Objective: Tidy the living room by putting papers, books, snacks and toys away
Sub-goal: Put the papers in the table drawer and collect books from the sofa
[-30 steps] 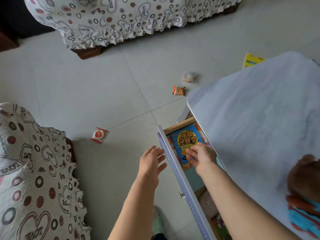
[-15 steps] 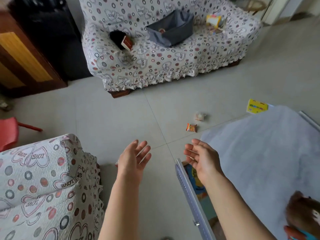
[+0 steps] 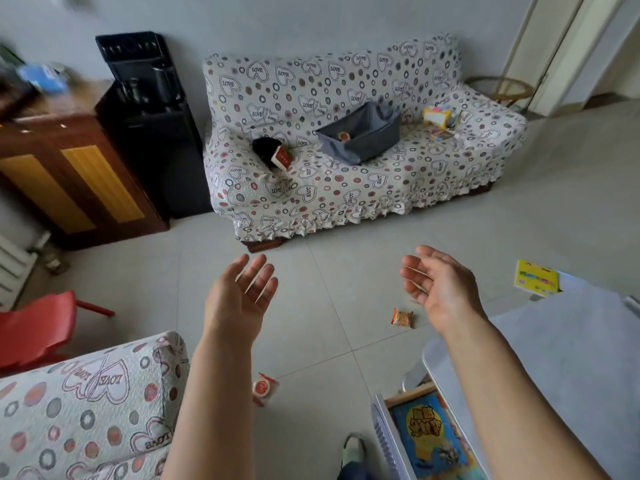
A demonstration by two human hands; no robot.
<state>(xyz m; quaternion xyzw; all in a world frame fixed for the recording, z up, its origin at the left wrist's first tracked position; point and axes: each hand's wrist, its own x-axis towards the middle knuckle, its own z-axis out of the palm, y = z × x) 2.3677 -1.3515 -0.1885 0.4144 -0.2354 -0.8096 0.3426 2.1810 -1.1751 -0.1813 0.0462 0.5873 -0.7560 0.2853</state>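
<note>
My left hand (image 3: 239, 299) and my right hand (image 3: 440, 289) hang in the air over the tiled floor, fingers spread and holding nothing. At the lower right an open drawer (image 3: 384, 441) holds a blue and orange book (image 3: 431, 434). Loose on the floor are an orange snack packet (image 3: 402, 318), a round red and white snack (image 3: 264, 388) and a yellow booklet (image 3: 536, 278). On the far sofa (image 3: 346, 188) stand a grey fabric bin (image 3: 363, 133), a black toy with a red box (image 3: 272, 150) and some yellow papers (image 3: 438, 116).
The white-covered table (image 3: 571, 358) fills the right side. A patterned armchair (image 3: 79, 410) stands at the lower left, with a red chair (image 3: 34, 327) behind it. Along the back left wall are a wooden cabinet (image 3: 69, 178) and a black water dispenser (image 3: 152, 123). My foot (image 3: 351, 448) shows below.
My right hand has left the book in the drawer and risen. Both hands now float open, and the view has tilted up from the drawer to the sofa.
</note>
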